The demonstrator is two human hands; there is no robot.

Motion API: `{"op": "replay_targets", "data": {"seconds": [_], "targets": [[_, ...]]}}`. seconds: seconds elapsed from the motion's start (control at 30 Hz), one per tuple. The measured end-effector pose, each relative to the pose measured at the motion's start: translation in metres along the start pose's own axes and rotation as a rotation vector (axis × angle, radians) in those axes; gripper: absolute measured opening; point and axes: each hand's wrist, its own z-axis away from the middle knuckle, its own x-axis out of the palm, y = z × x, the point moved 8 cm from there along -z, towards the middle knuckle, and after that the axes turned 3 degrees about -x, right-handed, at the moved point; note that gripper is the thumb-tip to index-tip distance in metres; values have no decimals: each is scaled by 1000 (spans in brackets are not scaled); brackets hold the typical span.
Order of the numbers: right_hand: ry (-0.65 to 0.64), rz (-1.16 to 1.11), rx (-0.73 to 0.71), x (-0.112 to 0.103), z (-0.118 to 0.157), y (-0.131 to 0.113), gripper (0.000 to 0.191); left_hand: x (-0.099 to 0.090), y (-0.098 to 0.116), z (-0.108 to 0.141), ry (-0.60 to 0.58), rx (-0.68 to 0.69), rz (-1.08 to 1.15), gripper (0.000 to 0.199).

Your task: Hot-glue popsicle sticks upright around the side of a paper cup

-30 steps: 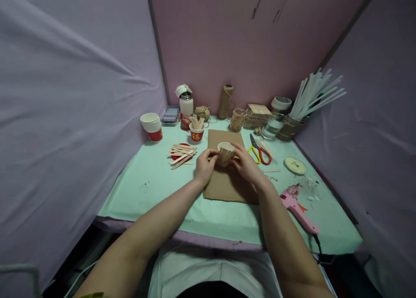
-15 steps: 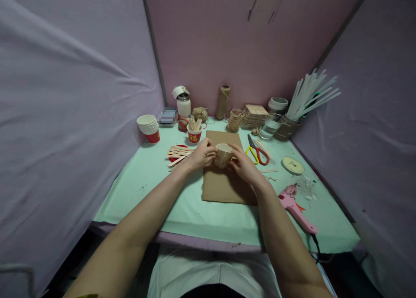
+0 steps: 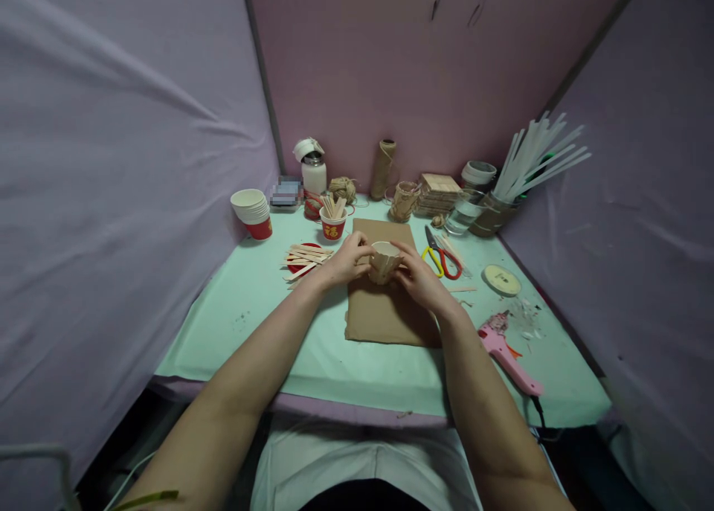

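A small paper cup (image 3: pixel 384 264) with wooden pieces around its side is upright above the brown cardboard (image 3: pixel 387 317). My left hand (image 3: pixel 352 258) grips it from the left, fingers bent against its rim and side. On the other side my right hand (image 3: pixel 413 271) holds it with thumb and fingers. The cup's underside is hard to make out. Left of my left hand, wooden sticks (image 3: pixel 308 255) lie over a red dish. Scissors (image 3: pixel 440 254) with yellow and red handles lie to the right of the cardboard.
A pink glue gun (image 3: pixel 510 362) lies at the right, near a round lid (image 3: pixel 502 280). Stacked cups (image 3: pixel 253 215), a red cup (image 3: pixel 333 225) of sticks, twine (image 3: pixel 342 190), a glass of water (image 3: pixel 462 215) and white glue sticks (image 3: pixel 535 158) stand farther back.
The view has shifted slightly. Both hands still hold the cup, which looks turned a little between the fingers.
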Motion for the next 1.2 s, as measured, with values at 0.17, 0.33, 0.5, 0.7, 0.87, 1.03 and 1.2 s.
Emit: {"op": "replay_targets", "data": {"seconds": [0.17, 0.33, 0.5, 0.7, 0.87, 1.03, 1.2], "targets": [[-11, 9, 8, 1, -1, 1, 31, 4, -1, -1, -7, 23, -21, 13], [-11, 4, 3, 2, -1, 1, 29, 5, -3, -3, -2, 30, 10, 11], [-4, -18, 5, 2, 1, 4, 23, 8, -6, 8, 48, -78, 271, 70], [-15, -70, 19, 5, 4, 6, 30, 31, -23, 12, -31, -187, 451, 100], [-11, -146, 46, 6, 6, 4, 28, 35, -23, 10, -26, -176, 358, 84], [101, -277, 118, -3, 10, 5, 65, 22, -8, 14, 141, -147, 187, 72], [120, -319, 150, -4, 11, 5, 84, -3, 12, 25, 433, -72, -121, 57]]}}
